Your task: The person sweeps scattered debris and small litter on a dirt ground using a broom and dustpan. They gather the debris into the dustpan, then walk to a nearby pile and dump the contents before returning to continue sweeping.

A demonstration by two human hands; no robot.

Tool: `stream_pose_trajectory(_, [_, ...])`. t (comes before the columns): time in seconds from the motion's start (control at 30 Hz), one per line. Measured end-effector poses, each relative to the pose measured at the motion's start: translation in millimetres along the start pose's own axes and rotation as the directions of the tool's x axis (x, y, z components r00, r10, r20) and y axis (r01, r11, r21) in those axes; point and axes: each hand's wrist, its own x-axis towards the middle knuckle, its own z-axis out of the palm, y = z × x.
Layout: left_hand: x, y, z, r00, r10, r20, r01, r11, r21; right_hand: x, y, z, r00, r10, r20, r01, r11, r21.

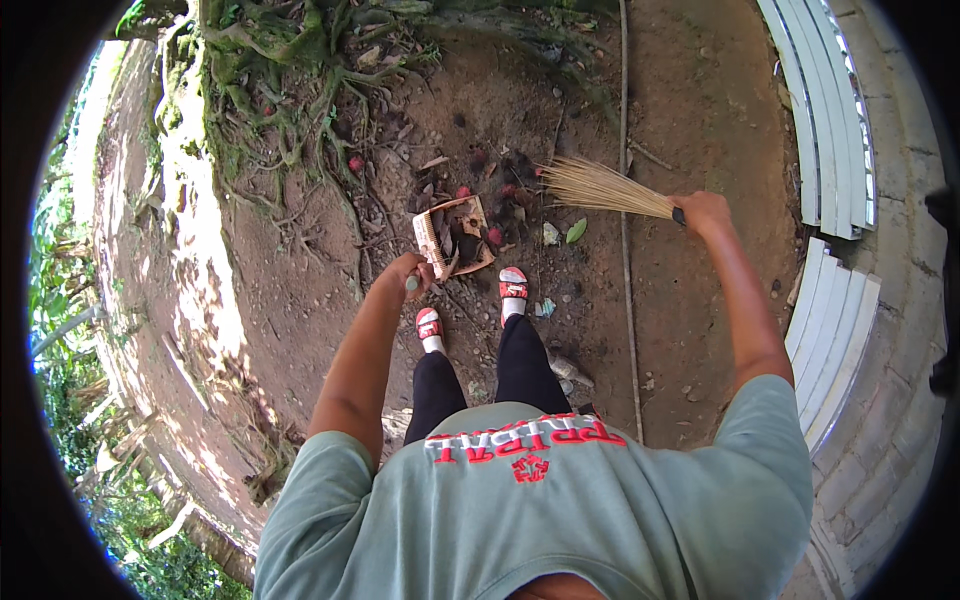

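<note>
In my left hand (408, 270) is the stick handle of a dustpan (429, 243), with the fingers wrapped round it. The pan looks like a cut-open, pale orange box, and brown dry leaves lie inside it. My right hand (703, 212) grips the bound end of a stick broom (605, 188) of thin straw-coloured bristles. Its bristles point left, their tips over a patch of dark litter (515, 168) just beyond the pan. Red round fruits or husks (494, 236) lie around the pan's right side.
Mossy tree roots (290, 60) spread at the far left. A long thin pipe or pole (626, 270) runs along the dirt between broom and pan. White slatted panels (835, 310) and a block pavement (890, 350) border the right. A green leaf (576, 231) lies near my feet.
</note>
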Motion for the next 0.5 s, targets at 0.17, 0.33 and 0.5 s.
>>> stream_pose_trajectory(0.17, [5, 6, -5, 1.000, 0.012, 0.011, -0.012, 0.999, 0.044, 12, -37, 42, 0.976, 0.176, 0.130, -0.200, 0.958, 0.206])
stream_pose_trajectory(0.33, [7, 9, -13, 0.999, 0.043, 0.000, -0.043, 0.999, 0.026, -35, -159, 125, 0.923, 0.085, 0.376, -0.285, 0.807, 0.517])
stream_pose_trajectory(0.5, [5, 6, -22, 0.999, 0.050, -0.007, -0.049, 0.997, 0.064, -160, -195, 182, 0.906, 0.115, 0.408, -0.407, 0.506, 0.760])
